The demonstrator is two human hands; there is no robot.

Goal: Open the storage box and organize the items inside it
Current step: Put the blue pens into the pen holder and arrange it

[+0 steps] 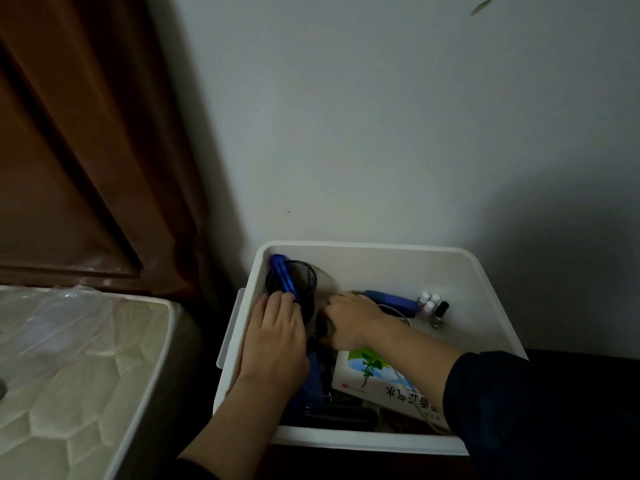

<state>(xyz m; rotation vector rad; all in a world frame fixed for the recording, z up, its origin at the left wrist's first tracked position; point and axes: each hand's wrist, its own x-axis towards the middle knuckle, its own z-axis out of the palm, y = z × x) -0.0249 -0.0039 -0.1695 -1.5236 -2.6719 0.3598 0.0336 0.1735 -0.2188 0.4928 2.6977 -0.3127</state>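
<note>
Against the wall [381,116], beside a mattress [79,358] wrapped in clear plastic, sits the white storage box [367,249], lid off and not in view, so the opening step looks done and sorting is under way.

Left hand [273,341]: fingers curled at the near rim of a black mesh pen cup [301,277] standing upright in the box's far-left corner. Grip closes on the lower end of a blue pen-like tool [282,271] that leans out of the cup. Likely seating it there, since long thin items store best upright.

Right hand [349,318]: mid-box, fingers bent down around something dark. Grip looks clenched on it, but what it holds cannot be made out; the hand covers it.

Small nail-polish bottles [431,306] are grouped upright at the right wall, probably sorted already. A long blue case [391,301] lies just behind the right hand. A white carton with a green plant print [374,375] lies flat near the front, partly under the right forearm.

Hard to read: dark objects along the front-left floor of the box, lost in shadow. A thin white cord crosses the carton; its ends are hidden.
</note>
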